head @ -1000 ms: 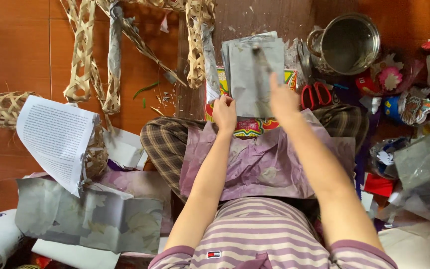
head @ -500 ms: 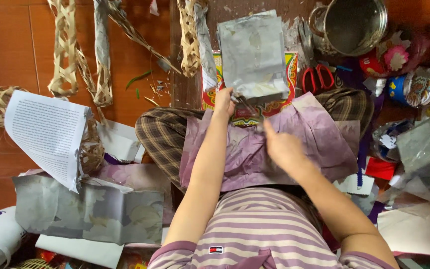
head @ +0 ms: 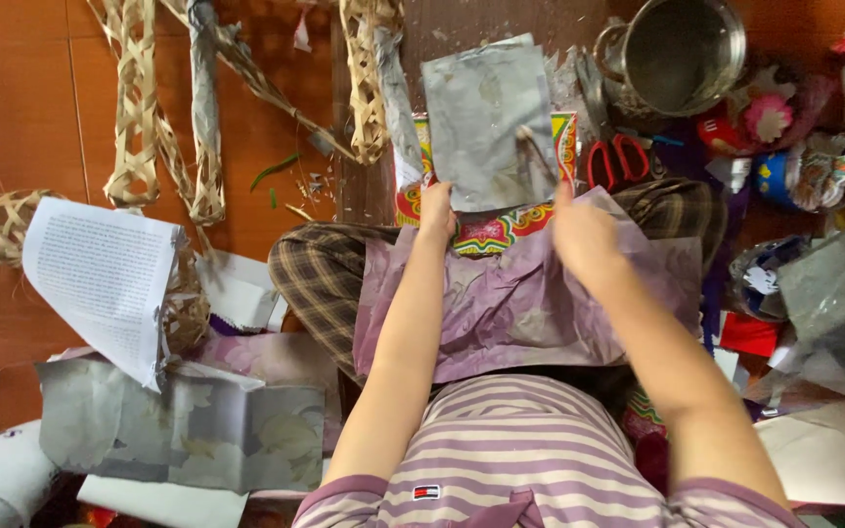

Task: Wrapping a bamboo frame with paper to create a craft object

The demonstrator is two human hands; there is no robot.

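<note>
A grey paper sheet (head: pixel 481 108) lies on the floor in front of my crossed legs, on top of a colourful printed sheet (head: pixel 486 238). My left hand (head: pixel 437 210) pinches the grey sheet's lower left edge. My right hand (head: pixel 584 235) grips a thin brush (head: pixel 528 154) whose tip rests on the right part of the grey sheet. A crumpled purple paper (head: pixel 520 308) is spread over my lap under both forearms.
A metal pot (head: pixel 682 54) and red-handled scissors (head: pixel 618 156) sit at the upper right, beside a heap of coloured scraps (head: pixel 804 176). Woven bamboo strips (head: pixel 134 108) lie at the upper left. A printed white page (head: pixel 100 274) and grey folded paper (head: pixel 188 430) lie at the left.
My right hand drew back toward my lap, then came forward again, and the brush tip is back on the grey sheet. My left hand stayed on the sheet's edge.
</note>
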